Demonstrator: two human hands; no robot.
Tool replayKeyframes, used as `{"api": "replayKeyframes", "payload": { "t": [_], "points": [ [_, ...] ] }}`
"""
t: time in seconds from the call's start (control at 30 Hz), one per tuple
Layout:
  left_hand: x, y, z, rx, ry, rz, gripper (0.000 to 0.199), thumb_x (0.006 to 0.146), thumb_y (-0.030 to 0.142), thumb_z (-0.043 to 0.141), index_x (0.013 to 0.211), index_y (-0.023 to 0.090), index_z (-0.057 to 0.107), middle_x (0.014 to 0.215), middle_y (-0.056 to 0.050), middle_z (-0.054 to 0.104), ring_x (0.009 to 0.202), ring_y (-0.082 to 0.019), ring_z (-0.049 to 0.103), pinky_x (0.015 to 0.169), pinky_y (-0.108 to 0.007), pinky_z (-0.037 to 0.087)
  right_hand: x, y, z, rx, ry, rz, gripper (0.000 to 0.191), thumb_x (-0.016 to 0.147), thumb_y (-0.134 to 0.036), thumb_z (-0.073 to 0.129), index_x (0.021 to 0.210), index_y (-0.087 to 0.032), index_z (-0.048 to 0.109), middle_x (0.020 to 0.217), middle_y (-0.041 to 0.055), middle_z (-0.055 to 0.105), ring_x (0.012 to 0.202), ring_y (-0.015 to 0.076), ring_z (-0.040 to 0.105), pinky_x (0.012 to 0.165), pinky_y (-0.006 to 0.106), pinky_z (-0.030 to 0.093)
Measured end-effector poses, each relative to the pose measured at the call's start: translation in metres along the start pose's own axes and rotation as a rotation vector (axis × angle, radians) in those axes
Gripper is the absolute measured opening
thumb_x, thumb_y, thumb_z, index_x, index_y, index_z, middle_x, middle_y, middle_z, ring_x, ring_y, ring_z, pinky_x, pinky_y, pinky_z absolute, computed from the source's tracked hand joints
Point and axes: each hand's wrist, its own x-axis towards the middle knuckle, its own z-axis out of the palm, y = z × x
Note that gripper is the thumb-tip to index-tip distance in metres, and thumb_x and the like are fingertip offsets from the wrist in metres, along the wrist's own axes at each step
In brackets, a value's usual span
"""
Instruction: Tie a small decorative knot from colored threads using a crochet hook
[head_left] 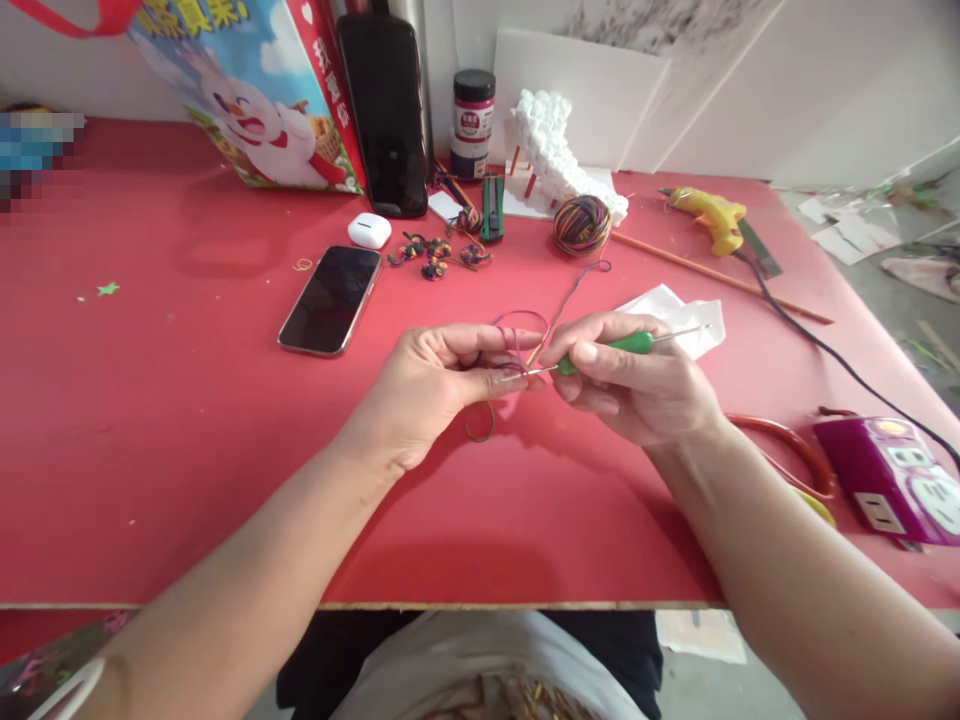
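Between the thumb and fingers of my left hand [450,375] is pinched multicoloured yarn [525,318], with a pink loop round the index finger and a loose curl hanging below. My right hand [630,375] grips a crochet hook by its green handle [636,343]. The hook's thin metal end reaches left to the yarn at my left fingertips; another metal tip sticks out to the right. From my hands a strand runs up toward a multicoloured yarn ball [583,224]. The stitches at the hook tip are too small to make out.
On the red table [187,420] lie a phone [331,300], a white earbud case [370,231], small crocheted pieces [435,257], a yellow glue gun [709,217] with its cord, white paper [705,318], a wooden stick [720,275] and a purple power socket [889,480]. A bag [262,100] stands behind.
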Motion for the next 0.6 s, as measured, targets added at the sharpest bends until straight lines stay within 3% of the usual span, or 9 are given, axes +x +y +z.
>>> {"api": "replayKeyframes", "payload": {
  "t": [0.17,0.3,0.43,0.6],
  "points": [
    [0.001,-0.006,0.007,-0.226,0.051,-0.017,0.022,0.073,0.005,0.091,0.089,0.021,0.089,0.084,-0.001,0.084,0.082,-0.014,0.080,0.075,-0.021,0.060,0.000,0.013,0.016,0.122,0.130,-0.162,0.026,0.075,-0.043,0.098,0.084,-0.022,0.085,0.064,-0.0004,0.069,0.045,0.0048,0.040,0.043,0.023,0.030],
    [0.004,-0.011,0.011,-0.348,0.120,-0.043,0.022,0.078,0.001,0.085,0.089,0.021,0.088,0.089,0.000,0.085,0.087,-0.013,0.081,0.082,-0.020,0.061,0.003,0.023,0.021,0.162,0.190,-0.158,0.025,0.081,-0.044,0.093,0.090,-0.023,0.082,0.068,-0.0030,0.066,0.048,0.0054,0.038,0.047,0.024,0.036],
    [0.005,-0.014,0.013,-0.361,0.119,-0.025,0.022,0.079,0.001,0.083,0.088,0.020,0.087,0.092,-0.001,0.085,0.090,-0.014,0.081,0.090,-0.024,0.061,0.006,0.028,0.019,0.187,0.178,-0.143,0.024,0.083,-0.042,0.091,0.092,-0.022,0.082,0.070,-0.0026,0.067,0.049,0.0041,0.038,0.048,0.022,0.035],
    [0.004,-0.011,0.012,-0.281,0.113,0.026,0.018,0.077,0.008,0.088,0.091,0.020,0.088,0.095,-0.003,0.085,0.084,-0.011,0.076,0.076,-0.021,0.056,0.006,0.028,0.017,0.150,0.181,-0.145,0.024,0.084,-0.043,0.090,0.091,-0.022,0.083,0.071,-0.0018,0.067,0.049,0.0048,0.040,0.047,0.023,0.034]
  ]
}}
